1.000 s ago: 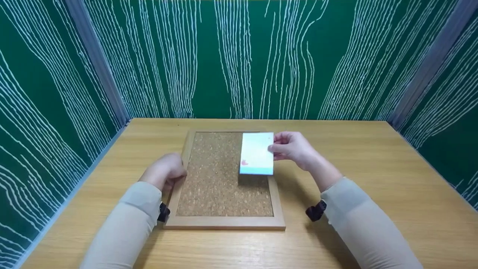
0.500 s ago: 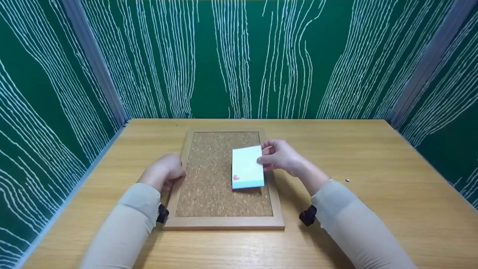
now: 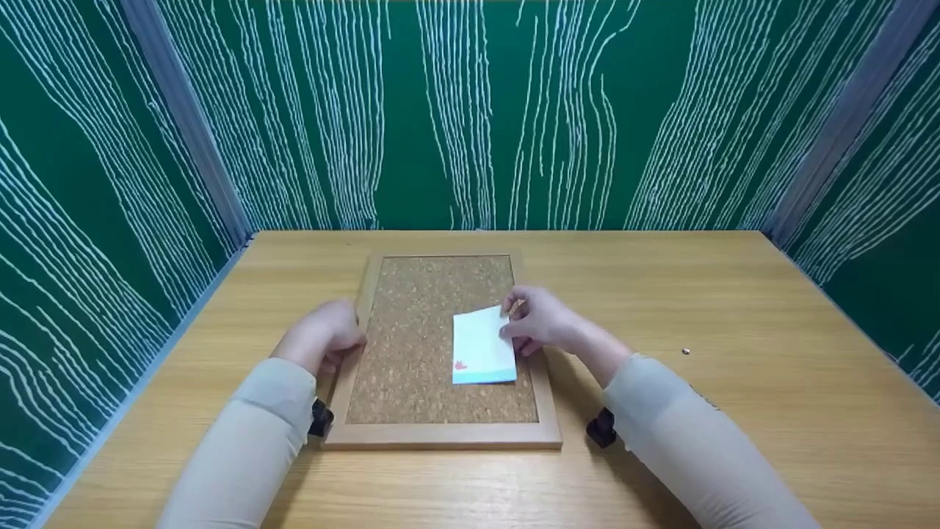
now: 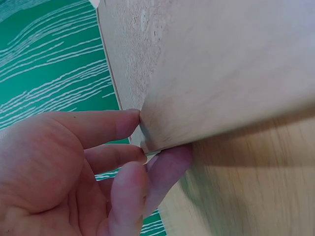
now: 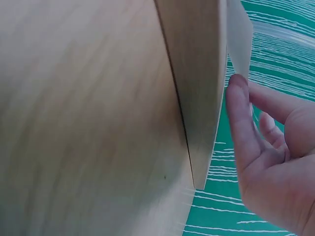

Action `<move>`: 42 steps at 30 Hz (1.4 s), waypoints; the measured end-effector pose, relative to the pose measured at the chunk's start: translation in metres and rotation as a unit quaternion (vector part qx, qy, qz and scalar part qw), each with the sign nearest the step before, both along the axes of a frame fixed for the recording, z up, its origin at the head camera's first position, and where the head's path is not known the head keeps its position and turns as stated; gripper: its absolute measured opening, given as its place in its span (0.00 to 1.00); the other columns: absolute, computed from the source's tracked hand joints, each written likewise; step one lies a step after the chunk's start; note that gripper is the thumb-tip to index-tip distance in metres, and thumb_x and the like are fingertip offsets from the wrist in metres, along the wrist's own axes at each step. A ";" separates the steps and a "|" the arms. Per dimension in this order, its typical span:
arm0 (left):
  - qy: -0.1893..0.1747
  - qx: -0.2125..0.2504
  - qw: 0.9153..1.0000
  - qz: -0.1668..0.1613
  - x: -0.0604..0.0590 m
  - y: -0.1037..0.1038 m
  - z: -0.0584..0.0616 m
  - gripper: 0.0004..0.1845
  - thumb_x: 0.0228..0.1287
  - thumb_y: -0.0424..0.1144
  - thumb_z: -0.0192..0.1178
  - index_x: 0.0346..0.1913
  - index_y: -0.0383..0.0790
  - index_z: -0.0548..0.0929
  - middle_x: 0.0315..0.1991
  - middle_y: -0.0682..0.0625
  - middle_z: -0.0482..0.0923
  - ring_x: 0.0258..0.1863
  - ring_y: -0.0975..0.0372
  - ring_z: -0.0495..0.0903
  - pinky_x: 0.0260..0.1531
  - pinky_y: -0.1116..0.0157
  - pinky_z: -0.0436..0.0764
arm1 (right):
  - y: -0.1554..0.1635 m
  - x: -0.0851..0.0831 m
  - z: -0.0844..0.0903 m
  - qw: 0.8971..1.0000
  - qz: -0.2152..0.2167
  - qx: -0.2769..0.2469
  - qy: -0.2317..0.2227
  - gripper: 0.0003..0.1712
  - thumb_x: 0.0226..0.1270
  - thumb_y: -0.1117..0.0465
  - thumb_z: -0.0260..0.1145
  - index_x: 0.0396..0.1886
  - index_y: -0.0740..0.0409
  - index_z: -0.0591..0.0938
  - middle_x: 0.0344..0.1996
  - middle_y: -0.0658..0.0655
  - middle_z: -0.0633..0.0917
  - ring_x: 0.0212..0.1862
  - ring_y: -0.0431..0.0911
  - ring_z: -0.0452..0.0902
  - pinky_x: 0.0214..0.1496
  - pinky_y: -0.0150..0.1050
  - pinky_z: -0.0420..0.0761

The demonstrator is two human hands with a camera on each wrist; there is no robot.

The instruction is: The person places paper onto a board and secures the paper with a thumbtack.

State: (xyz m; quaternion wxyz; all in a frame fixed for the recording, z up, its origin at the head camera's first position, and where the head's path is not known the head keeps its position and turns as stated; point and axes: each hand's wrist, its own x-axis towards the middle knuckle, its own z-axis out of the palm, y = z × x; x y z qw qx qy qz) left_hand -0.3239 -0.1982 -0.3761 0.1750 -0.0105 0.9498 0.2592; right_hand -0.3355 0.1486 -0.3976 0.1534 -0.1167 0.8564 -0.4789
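Observation:
A cork board point(image 3: 422, 345) in a pale wooden frame point(image 3: 440, 437) lies flat on the table. On its right half rests a white card point(image 3: 481, 349) with a small red mark near the lower left corner. My right hand point(image 3: 514, 323) pinches the card's upper right edge, and the card tilts slightly. In the right wrist view the thumb point(image 5: 238, 113) lies against the frame point(image 5: 197, 88), with the card point(image 5: 239, 39) behind it. My left hand point(image 3: 345, 342) grips the frame's left rail. Its fingertips point(image 4: 125, 123) press on the rail's edge point(image 4: 221, 73).
The light wooden table point(image 3: 734, 308) is walled by green panels with white lines on the back and both sides. A tiny metallic thing point(image 3: 685, 352) lies on the table to the right of the board. Both forearms wear beige sleeves.
My right hand has brought the card from above the board's upper right corner down and toward me onto the cork. The left hand has stayed on the frame.

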 end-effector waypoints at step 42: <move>0.003 0.024 1.000 0.018 0.000 -0.002 -0.003 0.04 0.65 0.31 0.57 0.32 0.34 0.78 0.26 0.40 0.81 0.20 0.55 0.83 0.16 0.57 0.82 | -0.015 -0.001 -0.004 0.980 0.060 0.170 0.089 0.12 0.61 0.59 0.78 0.44 0.50 0.87 0.33 0.53 0.81 0.35 0.48 0.75 0.37 0.41 0.73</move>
